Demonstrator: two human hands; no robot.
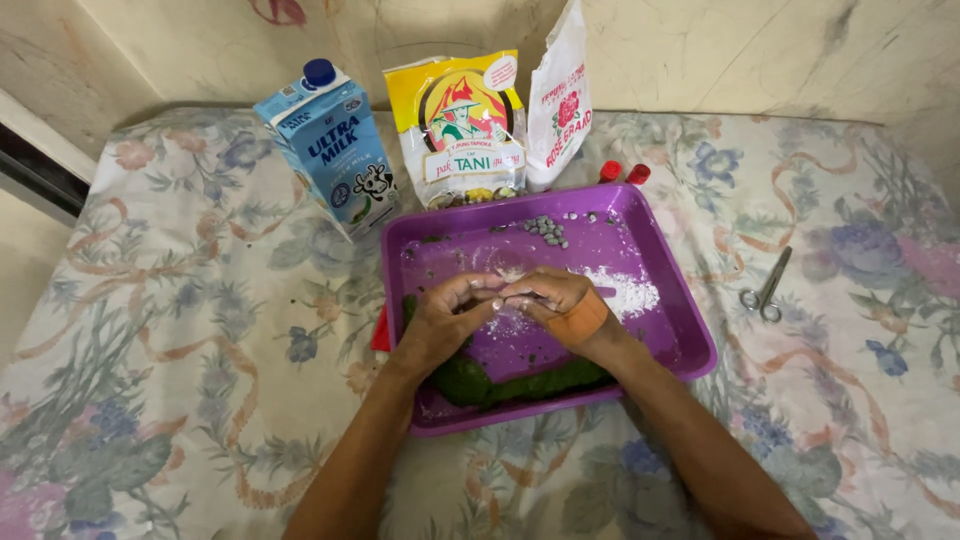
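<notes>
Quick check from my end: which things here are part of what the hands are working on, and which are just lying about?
In use: left hand and right hand, fingertips together over the purple tray; white powder; green dough.

Lying about: milk carton, yellow bag, white bag, scissors.

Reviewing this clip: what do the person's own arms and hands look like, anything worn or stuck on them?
Both forearms are bare, with no sleeves, watch or gloves in view. The right hand has an orange adhesive bandage wrapped near the wrist. The left hand wears nothing visible. White powder dusts the fingers of both hands. No rings can be made out.
</notes>
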